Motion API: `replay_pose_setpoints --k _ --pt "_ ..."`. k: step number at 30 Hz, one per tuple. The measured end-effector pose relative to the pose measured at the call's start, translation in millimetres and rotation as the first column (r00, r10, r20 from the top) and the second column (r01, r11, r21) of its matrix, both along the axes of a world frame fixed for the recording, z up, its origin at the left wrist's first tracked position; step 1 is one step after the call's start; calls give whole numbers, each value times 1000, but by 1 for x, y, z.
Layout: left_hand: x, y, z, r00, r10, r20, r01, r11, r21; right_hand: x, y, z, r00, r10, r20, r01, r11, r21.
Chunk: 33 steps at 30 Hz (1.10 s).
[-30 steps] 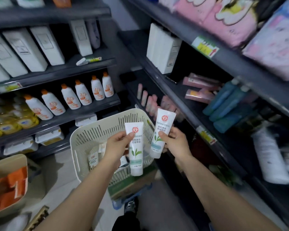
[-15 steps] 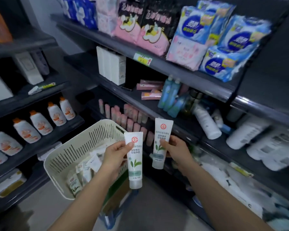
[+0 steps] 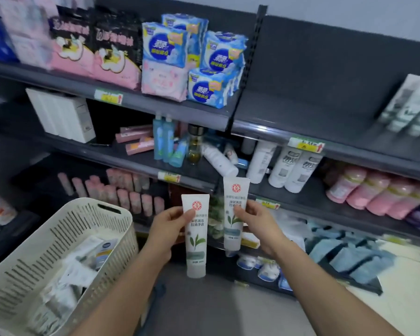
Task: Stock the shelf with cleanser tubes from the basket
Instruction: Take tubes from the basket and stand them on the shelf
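- Gripping one tube mid-body, left hand held it upright before the shelf, right of the basket.
- Likewise, right hand gripped second tube.
- Tubes judged light, soft, slick; take mid-body.

One left hand, one right hand, two white cleanser tubes, one cream slotted basket.
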<state>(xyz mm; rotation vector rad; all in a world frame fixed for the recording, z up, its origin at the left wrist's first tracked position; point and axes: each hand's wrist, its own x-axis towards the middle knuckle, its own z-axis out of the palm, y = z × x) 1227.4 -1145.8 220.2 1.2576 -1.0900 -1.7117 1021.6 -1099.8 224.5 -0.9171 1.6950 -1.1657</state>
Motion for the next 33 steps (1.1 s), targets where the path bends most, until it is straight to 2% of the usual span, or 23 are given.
replay_pose_setpoints --k 9,21,33 --pt "-111 30 29 983 -182 26 183 981 -66 -107 68 24 990 -133 -56 127 987 -95" --pt "-277 86 60 956 -293 19 293 948 -125 -268 149 53 969 -241 -63 225 955 -192" --pt "-381 102 108 912 -407 45 401 867 -295 -363 176 88 937 -328 -121 283 915 -286"
